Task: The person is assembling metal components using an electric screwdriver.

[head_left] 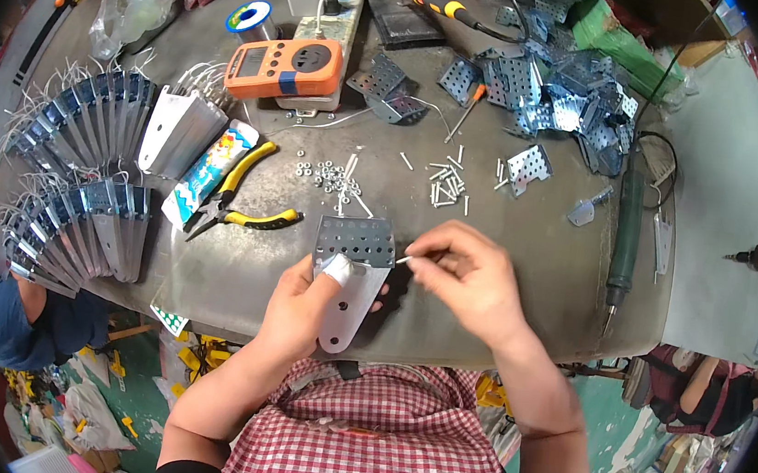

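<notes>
My left hand (295, 303), its thumb wrapped in white tape, grips a tapered silver metal bracket (340, 317) with a perforated metal plate (357, 231) at its wide end. My thumb presses where the two parts meet. At the plate's right edge, my right hand (476, 282) pinches a thin silver screw (403, 259) between thumb and fingertips. The screw's tip is close to the bracket; I cannot tell whether it touches. Just beyond the plate lie loose nuts (317, 171) and long screws (349, 173); more screws (448, 185) are scattered to the right.
Yellow-black pliers (234, 192) and an orange multimeter (284, 68) are at left, beside fanned rows of wired metal pieces (106, 106). Perforated plates (560, 99) are heaped at back right, near a screwdriver (468, 107). A green-handled soldering iron (625, 235) lies right. Another person (28, 320) sits at left.
</notes>
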